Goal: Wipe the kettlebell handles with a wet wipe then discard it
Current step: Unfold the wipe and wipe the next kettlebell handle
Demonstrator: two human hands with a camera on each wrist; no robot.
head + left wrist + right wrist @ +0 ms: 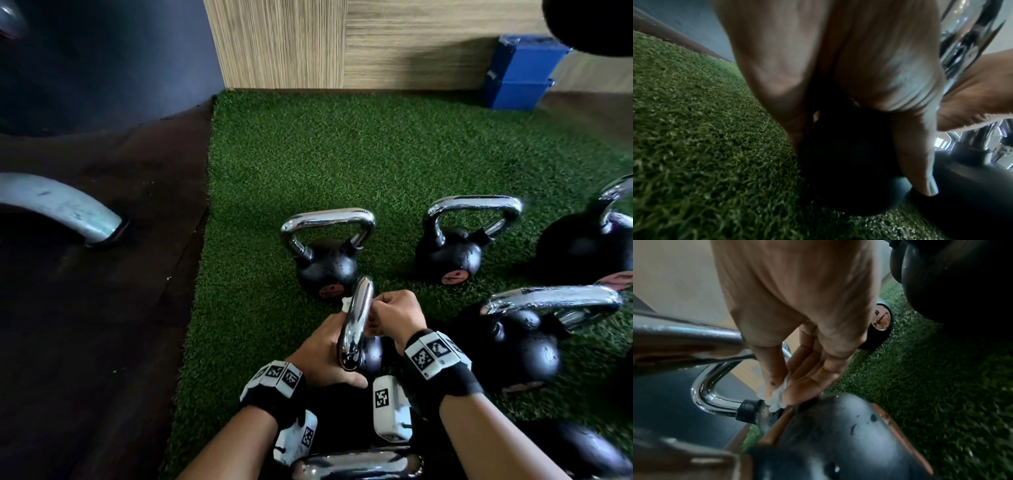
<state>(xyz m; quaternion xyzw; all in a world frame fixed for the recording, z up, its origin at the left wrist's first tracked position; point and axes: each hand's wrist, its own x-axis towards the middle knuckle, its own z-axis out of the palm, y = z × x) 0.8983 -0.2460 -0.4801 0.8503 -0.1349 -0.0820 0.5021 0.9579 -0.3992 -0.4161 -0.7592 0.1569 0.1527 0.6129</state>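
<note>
1. The person crouched over a group of kettlebells on the green artificial turf (342, 164). The nearest kettlebell (371, 353) was at about 6 o'clock in the head view, and its chrome handle (356, 318) pointed away from the person.
2. The right hand (397, 315) was on the right side of this handle. Its thumb and fingers pinched a crumpled white wet wipe (777, 395), and the right wrist view showed the wipe pressed low on the handle, where the chrome meets the black body.
3. The left hand (322, 353) was on the left side of the same kettlebell. Its fingers reached down along the black ball, as if to steady it; I could not tell whether they really closed around it. A small white corner showed near its fingertips.
4. Two smaller kettlebells (325, 253) (455, 240) stood at about 12 and 1 o'clock, and a bigger one (527, 329) at 3 o'clock. Drops were visible on the bodies of some, but I could not tell which handles were already wiped.
5. In my judgement the task was in the middle: wiping was in progress, perhaps some handles remained, and the wipe was not yet discarded. No bin was visible.
</note>
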